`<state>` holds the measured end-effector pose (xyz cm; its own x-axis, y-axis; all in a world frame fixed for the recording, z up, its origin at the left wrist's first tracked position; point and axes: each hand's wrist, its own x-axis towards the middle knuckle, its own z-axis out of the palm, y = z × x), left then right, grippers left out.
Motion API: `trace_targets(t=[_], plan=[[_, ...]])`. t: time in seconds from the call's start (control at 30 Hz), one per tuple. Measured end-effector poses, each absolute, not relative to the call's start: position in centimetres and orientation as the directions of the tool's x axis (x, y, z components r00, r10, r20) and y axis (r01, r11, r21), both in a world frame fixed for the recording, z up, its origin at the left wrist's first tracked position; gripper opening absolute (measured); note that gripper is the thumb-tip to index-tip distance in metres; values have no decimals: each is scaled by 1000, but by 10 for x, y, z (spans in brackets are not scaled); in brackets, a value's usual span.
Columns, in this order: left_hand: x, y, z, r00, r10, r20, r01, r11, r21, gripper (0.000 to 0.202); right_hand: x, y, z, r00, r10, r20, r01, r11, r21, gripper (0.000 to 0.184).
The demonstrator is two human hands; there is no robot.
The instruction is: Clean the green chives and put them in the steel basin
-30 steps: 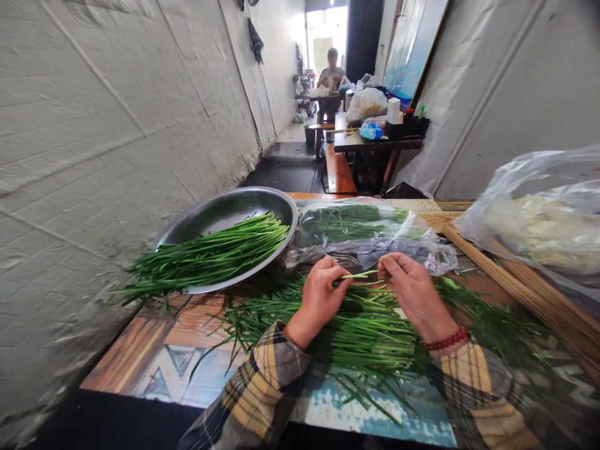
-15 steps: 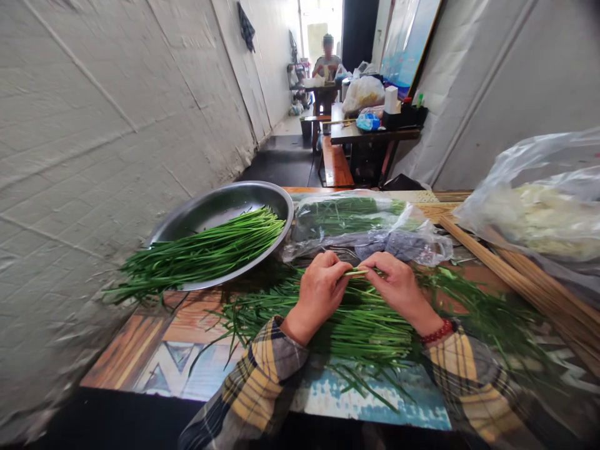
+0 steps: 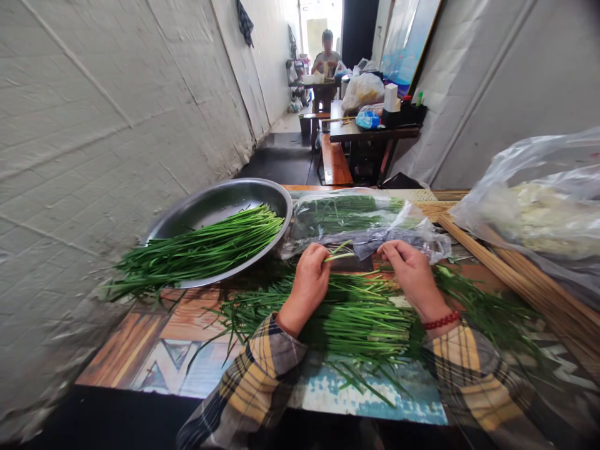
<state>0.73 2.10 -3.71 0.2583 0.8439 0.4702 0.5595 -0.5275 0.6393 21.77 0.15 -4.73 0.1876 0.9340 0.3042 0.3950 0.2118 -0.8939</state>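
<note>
Pinched in my left hand (image 3: pixel 307 284) are a few garlic chive stalks (image 3: pixel 341 255), their pale ends pointing right. Thumb and fingertips are pressed together on my right hand (image 3: pixel 415 278), apart from those stalks; anything between them is too small to make out. Below both hands a loose pile of garlic chives (image 3: pixel 365 322) lies across the patterned table. To the left, a wide metal basin (image 3: pixel 201 215) holds a neater bundle of chives (image 3: pixel 225 240), with the leafy ends hanging over its rim.
Behind my hands lies a clear plastic bag (image 3: pixel 347 215) with more greens inside. On the right are wooden sticks (image 3: pixel 492 262) and a plastic bag of pale food (image 3: pixel 548 212). Farther off, a person (image 3: pixel 327 59) sits beyond a dark table (image 3: pixel 347 130) with bags and containers.
My hands have drawn apart: the right has moved right, off the stalk ends, while the left has shifted slightly left with the stalks still in it.
</note>
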Motion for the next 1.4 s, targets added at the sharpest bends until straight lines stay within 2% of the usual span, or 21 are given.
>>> trace_targets(t=[0.1,0.2,0.3,0.37,0.43,0.5,0.6,0.7,0.9,1.07,1.13,1.2,1.3,1.4], plan=[[4,23,-39,223,883,412,578,-461,674,18,229,4,-45,-45,946,321,612,280,-739,26],[3,22,-39,237,908,346,569,-419,708,19,234,5,-47,-257,921,293,739,383,-554,17],[5,20,-38,216,912,349,506,-410,758,19,235,4,-51,-307,916,258,810,394,-435,10],[6,20,-38,197,911,364,448,-413,793,19,234,4,-52,-301,923,240,836,377,-399,9],[7,20,-36,169,921,351,408,-389,826,19,232,4,-52,-281,927,249,822,366,-436,11],[7,19,-32,124,940,319,399,-342,851,19,230,4,-49,-216,937,274,762,337,-553,13],[6,19,-27,48,960,276,378,-274,885,17,225,2,-43,-74,962,263,607,253,-753,15],[5,20,-26,53,972,229,328,-234,915,22,222,0,-41,3,973,230,449,204,-870,18],[7,22,-35,125,978,166,247,-192,950,26,218,-2,-40,121,974,189,101,177,-979,19],[8,21,-33,171,980,98,104,-117,988,28,215,-4,-35,145,982,121,-128,140,-982,21],[8,20,-30,156,982,109,91,-124,988,29,214,-4,-34,143,980,140,-137,160,-978,20],[8,18,-28,162,976,147,115,-167,979,28,213,-5,-35,146,970,194,-76,207,-975,19],[11,13,-24,260,947,188,190,-241,952,26,212,-5,-37,155,953,262,51,257,-965,19],[16,8,-23,332,926,181,259,-274,926,20,210,-6,-41,162,948,273,126,255,-959,20]])
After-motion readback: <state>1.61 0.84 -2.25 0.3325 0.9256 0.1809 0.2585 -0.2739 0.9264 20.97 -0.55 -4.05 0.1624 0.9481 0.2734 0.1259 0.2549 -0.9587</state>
